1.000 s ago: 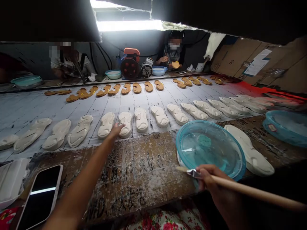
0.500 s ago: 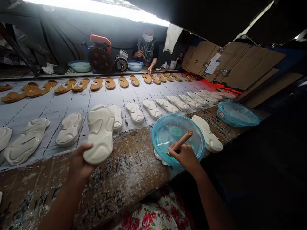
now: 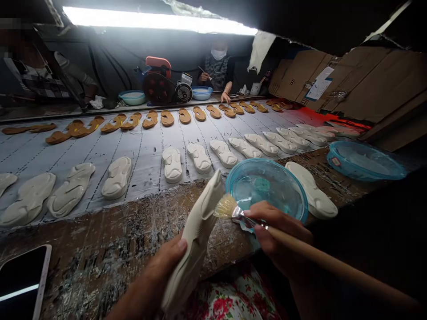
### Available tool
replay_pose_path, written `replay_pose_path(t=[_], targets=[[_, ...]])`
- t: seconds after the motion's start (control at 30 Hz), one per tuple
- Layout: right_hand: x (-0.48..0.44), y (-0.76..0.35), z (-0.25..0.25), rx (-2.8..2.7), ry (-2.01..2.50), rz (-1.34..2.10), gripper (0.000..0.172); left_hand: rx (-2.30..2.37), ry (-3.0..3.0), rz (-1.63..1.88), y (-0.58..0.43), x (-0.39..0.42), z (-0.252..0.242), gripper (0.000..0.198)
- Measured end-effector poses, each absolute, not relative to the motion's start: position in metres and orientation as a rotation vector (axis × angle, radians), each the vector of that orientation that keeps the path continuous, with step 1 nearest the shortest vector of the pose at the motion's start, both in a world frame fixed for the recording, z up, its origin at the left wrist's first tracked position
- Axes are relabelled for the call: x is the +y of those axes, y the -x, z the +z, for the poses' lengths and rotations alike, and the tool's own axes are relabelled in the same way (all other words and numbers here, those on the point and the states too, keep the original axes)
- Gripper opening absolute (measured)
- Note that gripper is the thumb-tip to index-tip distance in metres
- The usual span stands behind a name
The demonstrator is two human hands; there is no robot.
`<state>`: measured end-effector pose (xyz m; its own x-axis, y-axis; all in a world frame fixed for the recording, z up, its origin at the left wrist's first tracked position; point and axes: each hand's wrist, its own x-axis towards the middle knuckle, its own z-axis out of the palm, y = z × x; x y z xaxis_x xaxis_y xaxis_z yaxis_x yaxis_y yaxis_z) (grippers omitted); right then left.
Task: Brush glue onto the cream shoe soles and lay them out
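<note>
My left hand (image 3: 156, 275) grips a white foam shoe sole (image 3: 193, 235), which stands tilted on its long edge above the bench. My right hand (image 3: 276, 235) holds a wooden-handled flat brush (image 3: 230, 209) with pale bristles. The bristle tips sit right by the sole's upper edge, and I cannot tell whether they touch it. Behind the brush is a clear blue plastic bowl (image 3: 267, 186) with liquid in it. Another white sole (image 3: 310, 189) lies on the bench to its right.
Rows of white and tan soles (image 3: 171, 165) lie on a long, dash-marked grey belt (image 3: 150, 146) beyond the white-crusted wooden bench (image 3: 110, 240). A phone (image 3: 23, 284) lies at lower left. A blue tub (image 3: 365, 162) stands right. Two co-workers sit far across.
My left hand has turned the sole onto its edge and brought it lower and closer. My right hand has moved the brush from above the bowl to beside the sole.
</note>
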<state>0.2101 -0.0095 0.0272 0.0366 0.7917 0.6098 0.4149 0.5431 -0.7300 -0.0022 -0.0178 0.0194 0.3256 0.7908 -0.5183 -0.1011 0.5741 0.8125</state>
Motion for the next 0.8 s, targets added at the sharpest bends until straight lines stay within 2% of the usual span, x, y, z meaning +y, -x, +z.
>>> replay_pose_path(t=[0.13,0.4,0.63,0.8], targets=[[0.0,-0.203,0.039,-1.589,0.751,0.197,0.027,1.085,-0.927,0.579,0.006,-0.023,0.035,0.044],[-0.013,-0.197,0.052,-1.872,0.651,0.128,0.031,1.259,-1.211,0.668,0.007,-0.037,0.051,0.042],[-0.013,-0.199,0.051,-1.855,0.638,0.155,0.026,1.131,-0.727,0.544,0.013,-0.028,0.046,0.046],[-0.009,-0.214,0.051,-1.819,0.66,0.205,0.028,1.064,-0.125,0.542,0.013,-0.03,0.056,0.027]])
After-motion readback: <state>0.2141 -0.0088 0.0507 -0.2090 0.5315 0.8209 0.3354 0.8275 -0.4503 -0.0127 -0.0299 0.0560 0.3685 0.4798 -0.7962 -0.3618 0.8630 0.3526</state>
